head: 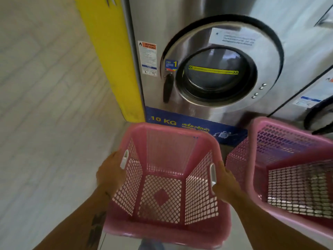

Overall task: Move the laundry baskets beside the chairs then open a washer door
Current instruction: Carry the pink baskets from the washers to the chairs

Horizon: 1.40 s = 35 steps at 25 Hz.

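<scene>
Two baskets: both pink and empty, sitting in front of the washer; no chairs are showing.
Yellow panel: standing just left of the washer, narrowing the room on that side.
Left hand: wrapping the left white grip, fingers curling under the rim, tips hidden.
Left basket: being held by both sides, tilting toward the washer, apparently off the floor.
Latch: hanging at the door's left edge, untouched.
Door: sitting closed, so that step is not yet done.
Right hand: clasping the right white grip, fingers curling round it, squeezed in the gap between the baskets.
Right basket: lying just beside the right hand, nobody holding it.
Risk, snagging: turning away could be knocking the held basket's rim against the right basket and shoving it along.
Risk, bumping: swinging left could be clipping the yellow panel or the washer front, since both are near.
Risk, slipping: the tilt is loading the grips unevenly, so a loosening hand could be dropping one side.
Risk, blocking: leaving the right basket there could be obstructing the door's swing.
</scene>
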### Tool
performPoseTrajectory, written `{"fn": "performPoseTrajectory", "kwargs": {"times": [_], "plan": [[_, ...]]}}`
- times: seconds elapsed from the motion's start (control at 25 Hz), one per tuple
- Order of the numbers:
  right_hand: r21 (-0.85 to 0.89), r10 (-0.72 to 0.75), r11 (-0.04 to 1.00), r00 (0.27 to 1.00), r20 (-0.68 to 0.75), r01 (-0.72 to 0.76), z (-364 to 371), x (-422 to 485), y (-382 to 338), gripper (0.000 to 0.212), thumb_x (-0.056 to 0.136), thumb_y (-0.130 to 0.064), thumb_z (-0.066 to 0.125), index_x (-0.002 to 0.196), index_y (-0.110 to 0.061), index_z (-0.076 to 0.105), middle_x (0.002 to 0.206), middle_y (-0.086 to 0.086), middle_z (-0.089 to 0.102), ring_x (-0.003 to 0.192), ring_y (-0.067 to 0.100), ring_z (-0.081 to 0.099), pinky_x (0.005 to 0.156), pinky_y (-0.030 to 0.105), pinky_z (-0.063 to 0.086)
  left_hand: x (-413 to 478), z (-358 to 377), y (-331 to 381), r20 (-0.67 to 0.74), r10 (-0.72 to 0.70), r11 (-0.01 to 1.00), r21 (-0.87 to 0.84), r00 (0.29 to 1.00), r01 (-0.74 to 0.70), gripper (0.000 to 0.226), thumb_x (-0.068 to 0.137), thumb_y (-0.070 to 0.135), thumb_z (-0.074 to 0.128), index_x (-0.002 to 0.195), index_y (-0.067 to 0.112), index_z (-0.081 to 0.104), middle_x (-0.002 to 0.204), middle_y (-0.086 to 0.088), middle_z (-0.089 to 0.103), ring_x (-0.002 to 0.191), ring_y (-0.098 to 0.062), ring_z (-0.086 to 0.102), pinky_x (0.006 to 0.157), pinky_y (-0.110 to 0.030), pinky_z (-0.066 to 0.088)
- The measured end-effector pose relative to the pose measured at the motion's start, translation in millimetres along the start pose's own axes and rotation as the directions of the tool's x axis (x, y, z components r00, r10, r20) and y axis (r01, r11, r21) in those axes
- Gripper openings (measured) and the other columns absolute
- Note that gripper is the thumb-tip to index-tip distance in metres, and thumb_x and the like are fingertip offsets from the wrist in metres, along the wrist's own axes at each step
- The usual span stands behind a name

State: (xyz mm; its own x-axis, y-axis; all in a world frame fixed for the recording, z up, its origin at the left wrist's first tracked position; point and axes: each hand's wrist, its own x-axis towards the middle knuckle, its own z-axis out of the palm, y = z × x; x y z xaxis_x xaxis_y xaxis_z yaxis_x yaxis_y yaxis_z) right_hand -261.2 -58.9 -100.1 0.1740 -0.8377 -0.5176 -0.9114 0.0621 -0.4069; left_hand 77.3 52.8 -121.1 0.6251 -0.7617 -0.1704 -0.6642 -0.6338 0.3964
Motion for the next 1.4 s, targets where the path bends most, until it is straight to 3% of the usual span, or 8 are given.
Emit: {"fn": "performPoseTrajectory", "kwargs": {"times": [0.24,0.36,0.52,0.68,0.92,1.04,1.28,1.4], "plan": [[0.059,-0.021,0.998,0.997,0.076,0.017,33,-55,56,0.088,0.078,0.006,0.056,0.150,-0.027,0.017,0.119,0.016,0.059,0.071,0.024,0.071,0.044,0.028,0.053,-141,17,-23,-0.019,-0.175,0.982,-0.078,0.984,0.173,0.039,0.086,0.034,0.050,0.124,0.029,0.055,0.117,-0.003,0.067,0.098,-0.032,0.065,0.087,-0.044,0.052],[0.135,0.078,0.987,0.994,0.080,-0.088,56,-60,75,0.066,0.078,0.004,0.054,0.137,-0.020,0.038,0.090,0.001,0.062,0.049,0.011,0.063,0.033,0.019,0.042,-185,34,-38,-0.056,-0.135,0.988,-0.078,0.989,0.130,0.049,0.078,0.025,0.051,0.128,0.027,0.054,0.118,-0.005,0.067,0.096,-0.033,0.066,0.081,-0.044,0.053],[0.172,0.101,0.977,0.986,0.129,-0.122,97,-58,95,0.050,0.076,-0.010,0.054,0.123,-0.027,0.051,0.086,-0.009,0.061,0.073,0.014,0.062,0.058,0.029,0.050,-209,70,-71,-0.121,-0.118,0.991,-0.083,0.986,0.108,0.065,0.070,0.036,0.037,0.133,0.030,0.052,0.121,-0.002,0.064,0.093,-0.031,0.066,0.074,-0.039,0.055],[0.308,0.136,0.934,0.978,0.160,-0.181,144,-54,113,0.042,0.075,-0.012,0.056,0.114,-0.028,0.054,0.106,0.001,0.066,0.099,0.028,0.064,0.088,0.048,0.055,-220,116,-119,-0.070,-0.126,0.986,-0.115,0.990,0.117,0.064,0.071,0.007,0.057,0.130,0.031,0.049,0.121,-0.005,0.064,0.099,-0.032,0.065,0.078,-0.033,0.051],[0.303,0.001,0.950,0.971,0.239,-0.076,188,-62,133,0.081,0.070,0.004,0.054,0.140,-0.033,0.035,0.121,0.001,0.064,0.100,0.026,0.066,0.068,0.035,0.057,-226,152,-172,0.269,-0.232,0.963,-0.075,0.935,0.260,0.082,0.069,0.002,0.061,0.142,0.035,0.038,0.145,0.003,0.048,0.126,-0.030,0.051,0.094,-0.033,0.043],[0.294,-0.027,0.955,0.971,0.236,-0.045,175,-80,127,0.076,0.072,0.004,0.057,0.139,-0.029,0.040,0.122,0.004,0.063,0.098,0.023,0.065,0.067,0.032,0.055,-227,136,-161,0.269,-0.222,0.969,-0.047,0.937,0.243,0.064,0.068,0.002,0.059,0.130,0.020,0.052,0.128,-0.005,0.058,0.115,-0.031,0.057,0.080,-0.031,0.044],[0.141,-0.028,0.990,0.990,0.141,0.008,94,-158,106,0.075,0.080,-0.014,0.068,0.148,-0.020,0.035,0.151,0.008,0.043,0.105,0.023,0.059,0.057,0.016,0.040,-263,53,-78,0.245,-0.140,0.970,-0.161,0.959,0.182,0.056,0.077,0.005,0.052,0.131,0.019,0.058,0.136,-0.007,0.056,0.120,-0.026,0.057,0.098,-0.038,0.050],[0.148,-0.057,0.988,0.997,0.047,0.050,29,-202,106,0.047,0.084,-0.010,0.065,0.129,-0.017,0.054,0.136,0.011,0.057,0.079,0.014,0.059,0.053,0.017,0.048,-282,1,-6,0.186,0.034,0.958,-0.285,0.982,0.021,0.038,0.083,-0.001,0.049,0.114,0.014,0.067,0.122,-0.006,0.066,0.100,-0.017,0.065,0.085,-0.021,0.054]]}}
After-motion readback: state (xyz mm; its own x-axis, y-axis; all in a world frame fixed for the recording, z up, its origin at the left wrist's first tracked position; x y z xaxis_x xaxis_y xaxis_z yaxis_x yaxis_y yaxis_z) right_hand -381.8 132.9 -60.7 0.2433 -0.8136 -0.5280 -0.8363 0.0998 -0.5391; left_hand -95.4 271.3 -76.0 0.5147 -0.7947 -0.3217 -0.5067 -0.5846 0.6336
